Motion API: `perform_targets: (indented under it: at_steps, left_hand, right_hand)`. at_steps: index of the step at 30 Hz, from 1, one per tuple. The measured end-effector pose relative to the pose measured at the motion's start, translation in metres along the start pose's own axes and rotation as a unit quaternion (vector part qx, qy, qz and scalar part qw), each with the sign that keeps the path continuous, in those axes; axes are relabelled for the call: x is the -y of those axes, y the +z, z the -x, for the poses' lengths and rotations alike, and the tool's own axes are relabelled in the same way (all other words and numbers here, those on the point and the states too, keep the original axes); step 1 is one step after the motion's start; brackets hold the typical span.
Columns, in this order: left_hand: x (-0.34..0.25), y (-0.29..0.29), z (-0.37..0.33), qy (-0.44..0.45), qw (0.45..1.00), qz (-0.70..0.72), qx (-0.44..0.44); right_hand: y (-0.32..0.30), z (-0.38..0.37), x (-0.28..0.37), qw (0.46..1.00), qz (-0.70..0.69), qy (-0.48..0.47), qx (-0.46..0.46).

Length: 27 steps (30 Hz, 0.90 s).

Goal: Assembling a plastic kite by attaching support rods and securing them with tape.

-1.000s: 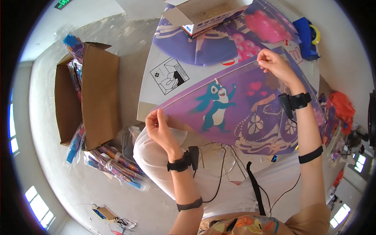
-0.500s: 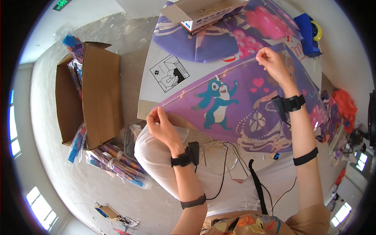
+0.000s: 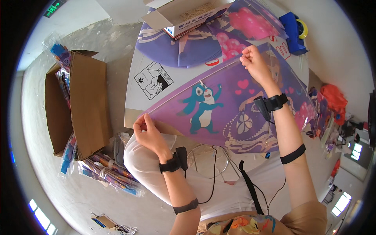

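A purple kite (image 3: 172,107) lies spread across the front of the table and hangs over its near edge toward my lap. It is printed with a blue rabbit, pink hearts and a figure in a gown, and a thin rod runs along its far edge. At the kite's left tip, the fingertips of my left hand (image 3: 149,135) are pinched together. My right hand (image 3: 256,66) pinches that same far edge further along, fingers closed. A small white fitting (image 3: 202,83) sits on the edge between my hands.
More printed purple fabric (image 3: 176,53) lies on the far side under an open carton (image 3: 196,21). A blue tape dispenser (image 3: 293,37) stands at the far right. Left of the table, a brown cardboard box (image 3: 92,105) holds wrapped packages; wrapped bundles (image 3: 111,172) lie on the floor.
The whole scene has shifted left in the picture as the view turned. Both hands stay at about the same places along the kite's edge.
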<state>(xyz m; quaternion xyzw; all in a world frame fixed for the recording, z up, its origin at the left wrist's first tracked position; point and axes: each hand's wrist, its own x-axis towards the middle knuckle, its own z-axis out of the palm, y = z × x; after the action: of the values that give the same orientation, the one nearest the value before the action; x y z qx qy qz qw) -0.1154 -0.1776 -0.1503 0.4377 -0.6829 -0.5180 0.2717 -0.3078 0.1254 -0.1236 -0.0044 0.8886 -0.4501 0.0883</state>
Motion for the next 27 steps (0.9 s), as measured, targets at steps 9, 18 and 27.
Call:
perform_targets:
  at_steps: [9, 18, 27]
  left_hand:
    - [0.003, -0.002, -0.002, 0.008, 1.000, -0.027, -0.012]
    - [0.002, -0.001, -0.001, 0.015, 0.998, -0.062, -0.016]
    - [0.001, 0.000, 0.001, -0.013, 0.999, -0.031, -0.006]
  right_hand:
    - [0.015, 0.002, -0.012, 0.994, 0.068, -0.056, -0.064]
    - [0.016, 0.002, -0.010, 0.992, 0.090, -0.052, -0.071]
    - [0.020, 0.003, -0.006, 0.986, 0.141, -0.034, -0.086]
